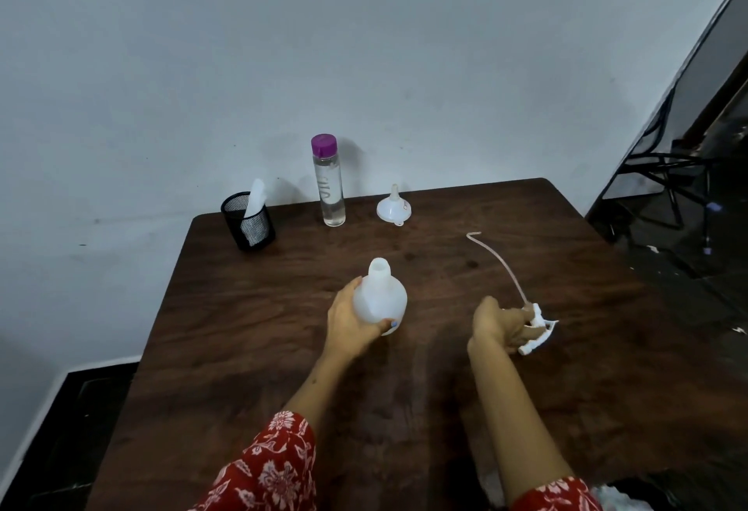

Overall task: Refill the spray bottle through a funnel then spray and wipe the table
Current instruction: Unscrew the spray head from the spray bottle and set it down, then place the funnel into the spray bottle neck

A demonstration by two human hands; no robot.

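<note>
right now the left hand is wrapped around the round belly of the white spray bottle, fingers curled at its far side and thumb at the near side, keeping it upright on the brown wooden surface with its neck bare and open at the top. the right hand is closed on the white trigger head, which sits low at the surface or just over it to the right of the bottle; whether it touches the wood cannot be told. its long thin tube trails away toward the far right, curling at its tip. so the step in hand looks like the opening of the bottle, with the head off and about to be parked aside. further back, near the wall, the white funnel rests wide mouth down, spout pointing up, and just left of it stands a clear water bottle with a purple cap, seemingly full. at the far left corner a black mesh cup holds a pale folded cloth or tissue, likely meant for wiping. the next move probably calls for letting go of the trigger head, reaching back for the funnel, turning it over and seating its spout in the open neck while the left hand steadies the bottle, then uncapping the water bottle to pour.
</note>
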